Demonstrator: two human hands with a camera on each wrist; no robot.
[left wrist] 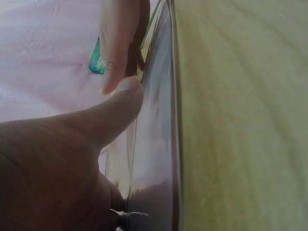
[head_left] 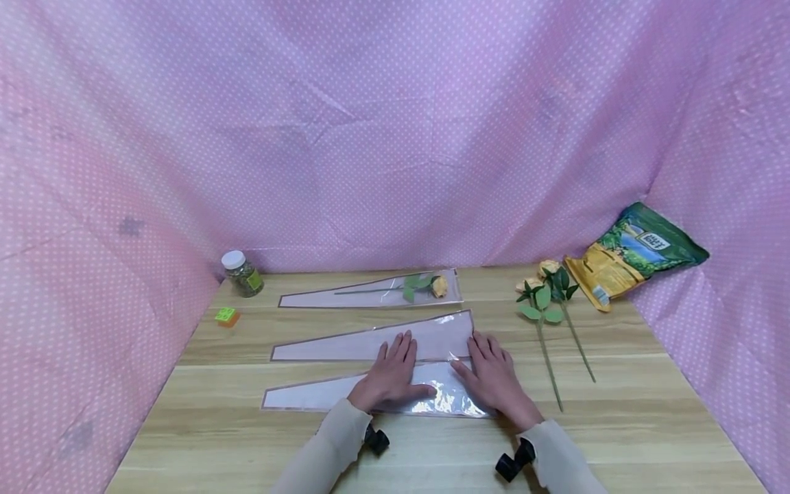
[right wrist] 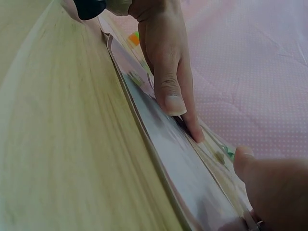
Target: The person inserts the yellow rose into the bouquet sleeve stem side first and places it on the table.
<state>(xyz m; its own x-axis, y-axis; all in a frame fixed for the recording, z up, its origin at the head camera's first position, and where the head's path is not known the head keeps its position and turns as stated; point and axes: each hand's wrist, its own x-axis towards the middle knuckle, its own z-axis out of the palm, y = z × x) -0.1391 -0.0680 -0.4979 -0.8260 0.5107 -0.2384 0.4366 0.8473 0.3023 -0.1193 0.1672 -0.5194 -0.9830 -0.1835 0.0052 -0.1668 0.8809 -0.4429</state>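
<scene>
- A makeshift, cloth-walled filming corner; whether home or workshop cannot be told.
- Wood-grain table [head_left: 441, 456]: the worktop, with tapered clear sleeves [head_left: 339, 349] across its middle.
- Pink dotted cloth [head_left: 395, 137]: hung like walls behind the table and along both its sides.
- Black wrist cameras [head_left: 508, 468]: worn over the table, suggesting recording.

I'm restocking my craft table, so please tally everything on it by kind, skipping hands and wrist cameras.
Flower sleeves: 3
Peach roses, one inside a sleeve: 3
White-capped jar: 1
Small green-and-orange block: 1
Green-and-yellow printed bag: 1
Total: 9
</scene>
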